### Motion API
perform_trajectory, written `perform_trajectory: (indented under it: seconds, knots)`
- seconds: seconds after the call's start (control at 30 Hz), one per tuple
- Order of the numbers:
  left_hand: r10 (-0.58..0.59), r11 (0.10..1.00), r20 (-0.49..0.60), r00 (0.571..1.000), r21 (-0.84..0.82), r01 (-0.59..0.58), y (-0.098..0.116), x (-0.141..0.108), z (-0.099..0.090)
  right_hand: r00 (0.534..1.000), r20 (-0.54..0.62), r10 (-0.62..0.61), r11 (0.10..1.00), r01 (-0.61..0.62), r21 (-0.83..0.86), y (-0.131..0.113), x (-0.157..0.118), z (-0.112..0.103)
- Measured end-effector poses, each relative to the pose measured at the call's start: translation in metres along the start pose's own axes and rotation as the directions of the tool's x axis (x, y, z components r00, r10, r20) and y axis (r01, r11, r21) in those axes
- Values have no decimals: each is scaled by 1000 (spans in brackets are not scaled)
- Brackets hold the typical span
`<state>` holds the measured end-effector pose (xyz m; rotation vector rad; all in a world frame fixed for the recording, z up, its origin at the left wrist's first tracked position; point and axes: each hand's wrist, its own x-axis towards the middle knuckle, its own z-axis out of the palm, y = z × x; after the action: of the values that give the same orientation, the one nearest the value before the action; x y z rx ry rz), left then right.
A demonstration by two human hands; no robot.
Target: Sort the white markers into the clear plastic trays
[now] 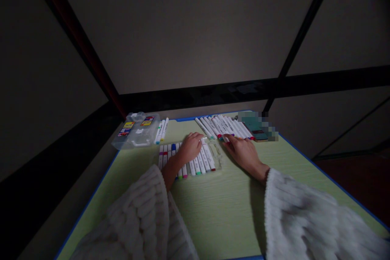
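Observation:
A clear plastic tray (217,162) holds a row of white markers (201,162) with coloured ends. Over the middle of that row lies my left hand (191,147), its fingers curled down at the far side of the tray; what they grip, if anything, is hidden. My right hand (243,152) is at the near end of a loose group of white markers (227,125) to the right. Its thumb and forefinger are closed around the end of a marker (225,139) there.
At the table's far left is a clear plastic case (141,132) with colourful labels, and a few white markers (162,130) lie beside it. A dark green flat object (256,126), partly blurred out, lies at the far right. The green table (213,219) has a blue edge, with a wall behind.

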<state>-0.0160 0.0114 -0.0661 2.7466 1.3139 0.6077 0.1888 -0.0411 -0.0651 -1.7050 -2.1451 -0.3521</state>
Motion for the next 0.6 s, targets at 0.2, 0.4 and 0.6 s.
perform_trajectory:
  seconds: [0.2,0.4,0.6]
  knots:
    - [5,1000,1,1000,5,-5,-2,1,2,999,-17,-34,998,35,61,0,0,0]
    - [9,1000,-1,1000,3,-9,0,0,0,974,9,-226,943,216,252,-4,-2,-1]
    - [-3,1000,7,1000,-19,3,1,0,-2,926,-11,-377,868,357,346,-7,-3,-1]
